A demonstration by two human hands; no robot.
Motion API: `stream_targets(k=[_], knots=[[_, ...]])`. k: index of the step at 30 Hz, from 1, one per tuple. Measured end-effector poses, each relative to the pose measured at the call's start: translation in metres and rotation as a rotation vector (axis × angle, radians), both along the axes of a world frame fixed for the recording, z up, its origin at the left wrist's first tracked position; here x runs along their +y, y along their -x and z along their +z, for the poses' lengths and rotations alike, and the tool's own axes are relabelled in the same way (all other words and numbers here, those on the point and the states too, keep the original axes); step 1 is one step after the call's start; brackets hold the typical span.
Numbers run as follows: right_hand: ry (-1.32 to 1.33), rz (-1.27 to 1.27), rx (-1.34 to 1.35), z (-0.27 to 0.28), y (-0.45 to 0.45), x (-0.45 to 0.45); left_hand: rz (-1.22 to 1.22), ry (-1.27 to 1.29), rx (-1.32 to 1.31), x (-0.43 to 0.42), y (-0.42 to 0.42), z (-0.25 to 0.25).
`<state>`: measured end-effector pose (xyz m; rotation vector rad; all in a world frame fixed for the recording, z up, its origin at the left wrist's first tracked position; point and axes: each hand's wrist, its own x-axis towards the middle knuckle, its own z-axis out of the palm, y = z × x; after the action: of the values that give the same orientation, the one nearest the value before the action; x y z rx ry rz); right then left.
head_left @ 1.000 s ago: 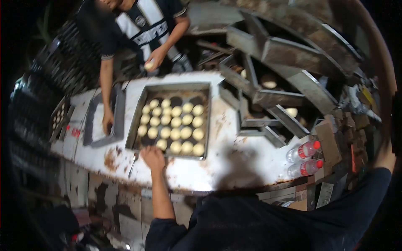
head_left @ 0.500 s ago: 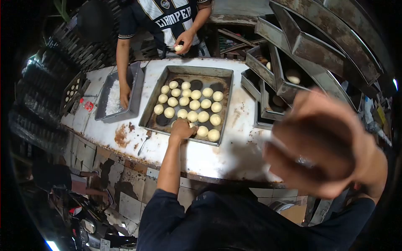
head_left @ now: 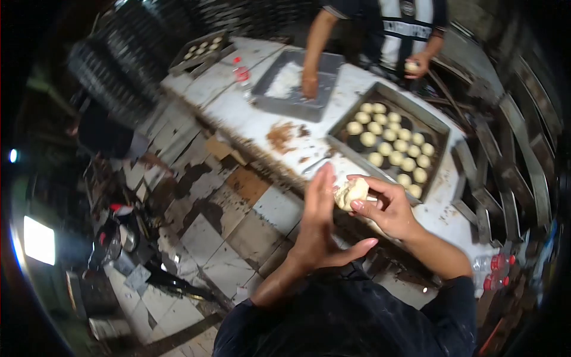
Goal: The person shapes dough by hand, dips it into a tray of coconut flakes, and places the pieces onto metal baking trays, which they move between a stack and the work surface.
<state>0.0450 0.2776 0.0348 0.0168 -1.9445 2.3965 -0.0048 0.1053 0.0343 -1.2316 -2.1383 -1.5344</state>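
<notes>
My right hand [head_left: 388, 208] pinches a pale, torn-looking dough ball [head_left: 353, 194] between thumb and fingers, in front of the table edge. Facing it, my left hand [head_left: 318, 223] is open, its fingers stretched up and its thumb spread out. No dough shows in that palm. Just beyond my right hand, a square metal baking tray [head_left: 423, 119] holds several round dough balls [head_left: 395, 158] in loose rows. A small metal utensil, its kind unclear, [head_left: 317, 164] lies on the tabletop left of the tray.
Across the table [head_left: 220, 98], a co-worker has one hand [head_left: 309, 85] in a grey bin [head_left: 284, 108] of white stuff and a dough ball in the other [head_left: 418, 64]. A red-capped bottle [head_left: 241, 72] stands beside the bin. Empty metal tins [head_left: 505, 172] are stacked at right.
My view has turned left. My left hand has left the tray and is raised, open. My right hand, earlier a blur close to the camera, now holds dough near the left one.
</notes>
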Motion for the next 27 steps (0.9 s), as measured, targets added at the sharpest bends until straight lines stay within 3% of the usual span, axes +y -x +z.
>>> stream_targets(k=[2,3,4,5,8,11,12,14,15,16,18,19,20,21,22,23,24,25,27], knots=[[-0.594,-0.070,0.428,-0.007,0.023,-0.047,-0.147,-0.229,-0.434,-0.062,0.014,-0.018],[-0.762,-0.031,0.568,-0.011,0.032,-0.074,-0.146,-0.298,-0.557,-0.084,0.020,-0.029],[-0.739,0.048,0.598,-0.016,0.041,-0.103,-0.145,-0.368,-0.674,-0.103,0.024,-0.037],[-0.674,0.063,0.616,-0.018,0.050,-0.125,0.101,-0.363,-0.584,-0.118,0.026,-0.038],[-0.520,-0.051,0.645,-0.028,0.078,-0.169,0.423,-0.322,-0.367,-0.154,0.036,-0.042],[-0.452,-0.070,0.676,-0.041,0.108,-0.197,0.469,-0.447,-0.262,-0.147,0.039,-0.065],[-0.444,-0.245,0.695,-0.047,0.117,-0.207,0.462,-0.482,-0.254,-0.146,0.045,-0.075],[-0.255,-0.355,0.564,-0.064,0.132,-0.217,0.286,-0.528,-0.315,-0.158,0.074,-0.043],[-0.265,-0.314,0.484,-0.061,0.142,-0.223,0.235,-0.225,-0.220,-0.168,0.097,-0.062],[-0.318,-0.316,0.546,-0.063,0.164,-0.231,0.232,-0.239,-0.171,-0.164,0.114,-0.063],[-0.352,-0.331,0.542,-0.077,0.210,-0.229,0.222,-0.164,-0.274,-0.163,0.143,-0.057],[-0.452,-0.247,0.547,-0.084,0.238,-0.224,0.367,-0.101,-0.531,-0.160,0.153,-0.033],[-0.551,-0.164,0.542,-0.085,0.264,-0.216,0.394,-0.099,-0.339,-0.162,0.175,-0.046],[-0.616,-0.189,0.522,-0.078,0.287,-0.213,0.428,-0.123,-0.340,-0.161,0.195,-0.050],[-0.672,-0.215,0.501,-0.071,0.310,-0.214,0.443,-0.136,-0.686,-0.168,0.205,-0.053],[-0.520,-0.165,0.446,-0.074,0.333,-0.210,0.242,-0.630,-1.020,-0.181,0.236,-0.076],[-0.363,-0.107,0.398,-0.078,0.355,-0.208,0.374,-0.844,-1.198,-0.172,0.258,-0.051],[-0.285,-0.120,0.380,-0.076,0.371,-0.209,0.365,-0.703,-1.172,-0.173,0.279,-0.068],[-0.378,-0.130,0.434,-0.084,0.400,-0.207,0.250,-0.496,-1.179,-0.169,0.310,-0.086]])
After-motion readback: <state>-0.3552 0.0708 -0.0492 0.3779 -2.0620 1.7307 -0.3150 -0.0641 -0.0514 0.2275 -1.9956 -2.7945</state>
